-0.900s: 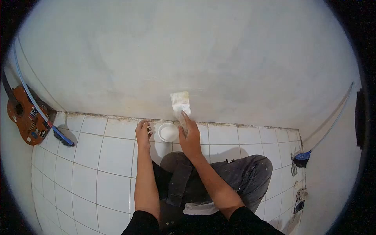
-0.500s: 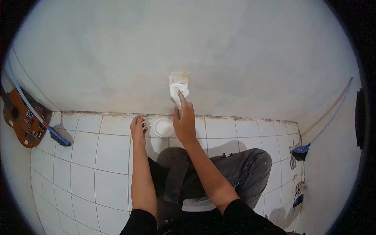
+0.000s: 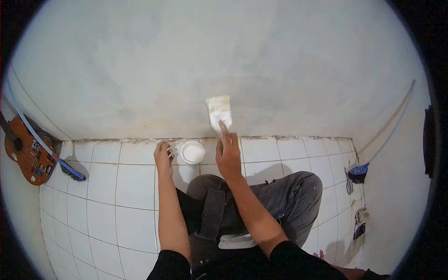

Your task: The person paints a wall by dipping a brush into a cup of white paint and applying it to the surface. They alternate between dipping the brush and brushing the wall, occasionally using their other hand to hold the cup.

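My right hand (image 3: 228, 156) grips a flat white paintbrush (image 3: 219, 114) by its handle, the index finger stretched along it. The brush's pale, yellowish bristles point up in front of the lower wall (image 3: 289, 65). My left hand (image 3: 163, 156) is at the floor near the wall's foot, fingers loosely curled and apart, with nothing visible in it. Just right of it stands a round white tub (image 3: 193, 152) with white contents.
White floor tiles (image 3: 133, 182) meet the wall along a stained joint. A guitar (image 3: 29, 151) and a blue brush (image 3: 70, 169) are at left; a blue broom (image 3: 358, 172) and scissors (image 3: 349, 187) at right. My crossed legs (image 3: 294, 196) fill the lower middle.
My right hand has drawn the paintbrush down and slightly right, and the brush has tilted. My left hand stays beside the tub. The view has shifted slightly.
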Tool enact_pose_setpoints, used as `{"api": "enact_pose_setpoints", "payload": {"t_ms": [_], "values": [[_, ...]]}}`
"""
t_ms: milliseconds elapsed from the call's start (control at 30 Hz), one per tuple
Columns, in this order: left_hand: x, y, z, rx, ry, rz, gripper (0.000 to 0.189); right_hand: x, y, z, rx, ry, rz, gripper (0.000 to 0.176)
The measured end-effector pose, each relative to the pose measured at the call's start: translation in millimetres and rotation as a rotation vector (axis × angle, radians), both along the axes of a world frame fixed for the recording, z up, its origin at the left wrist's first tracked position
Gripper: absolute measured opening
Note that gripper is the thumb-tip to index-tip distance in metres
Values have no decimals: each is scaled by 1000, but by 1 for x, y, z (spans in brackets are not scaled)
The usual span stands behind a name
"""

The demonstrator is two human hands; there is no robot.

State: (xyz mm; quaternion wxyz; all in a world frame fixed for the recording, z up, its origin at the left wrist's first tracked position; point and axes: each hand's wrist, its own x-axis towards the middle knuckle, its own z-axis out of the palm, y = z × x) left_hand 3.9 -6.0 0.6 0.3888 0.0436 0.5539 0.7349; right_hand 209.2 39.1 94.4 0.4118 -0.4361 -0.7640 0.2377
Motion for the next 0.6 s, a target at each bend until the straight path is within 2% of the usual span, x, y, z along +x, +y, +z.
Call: {"api": "enact_pose_setpoints", "payload": {"t_ms": [100,333,400,533,600], "values": [[-1,1,0,-14,49,-56,21,3,25,-1,264,-96,-109,58],[-1,1,-4,-45,43,-31,21,10,31,-26,102,-207,-117,56],[0,2,-4,-44,52,-41,21,15,27,-25,-27,-289,-113,54],[5,0,-1,-51,54,-39,20,22,19,-18,54,-177,-120,52],[4,1,-3,-81,69,-46,19,26,9,-2,80,23,-131,49]]}}
